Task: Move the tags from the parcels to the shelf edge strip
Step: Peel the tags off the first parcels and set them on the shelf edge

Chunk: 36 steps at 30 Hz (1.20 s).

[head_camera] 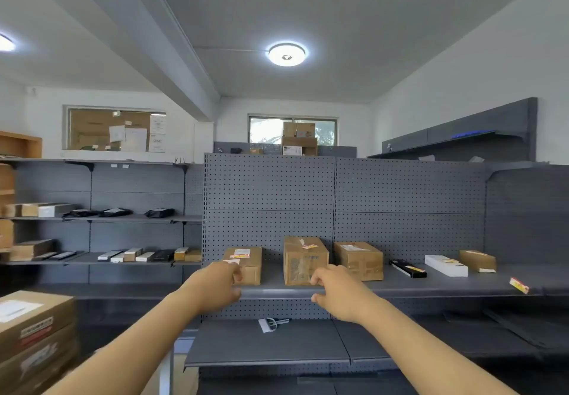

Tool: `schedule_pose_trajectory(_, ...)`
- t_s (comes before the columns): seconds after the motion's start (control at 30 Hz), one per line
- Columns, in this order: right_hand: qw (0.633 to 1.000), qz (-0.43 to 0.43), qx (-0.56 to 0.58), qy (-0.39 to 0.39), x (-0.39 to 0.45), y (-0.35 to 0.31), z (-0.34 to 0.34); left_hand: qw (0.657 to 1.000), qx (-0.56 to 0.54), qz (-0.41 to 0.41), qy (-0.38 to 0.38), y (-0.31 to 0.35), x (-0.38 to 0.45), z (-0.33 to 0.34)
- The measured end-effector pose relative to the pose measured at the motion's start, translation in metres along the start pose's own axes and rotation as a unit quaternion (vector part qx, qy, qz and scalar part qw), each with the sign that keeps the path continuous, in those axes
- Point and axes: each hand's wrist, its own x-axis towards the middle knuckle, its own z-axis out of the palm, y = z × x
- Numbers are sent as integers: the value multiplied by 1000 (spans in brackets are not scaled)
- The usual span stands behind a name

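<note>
Done: one tag (519, 285) sat on the shelf edge strip (431, 292) (far right).
Left: parcels (304, 260) kept labels.
Hands: left hand (220, 287) pinched a tag (231, 261); right hand (334, 291) loosely curled, empty.

On the front shelf (431, 285) there's three cardboard boxes (304, 260), three smaller parcels (446, 265), plus one tag (519, 285) on the edge.
</note>
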Motion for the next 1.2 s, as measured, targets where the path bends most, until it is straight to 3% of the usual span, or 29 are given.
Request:
schedule_pose_trajectory(0.43, 999, 25, 25, 17, 73, 93, 15, 1000, -22, 19, -5, 33, 123, 56)
schedule_pose_trajectory(0.7, 996, 80, 30, 32, 120, 212, -1, 997, -27, 74, 3, 106, 243, 97)
schedule_pose_trajectory(0.9, 991, 132, 23, 16, 131, 300, 3, 992, -26, 122, -31, 170, 322, 154)
schedule_pose_trajectory(1.2, 969, 245, -23, 32, 167, 452, -19, 966, -37, 254, -35, 296, 477, 228)
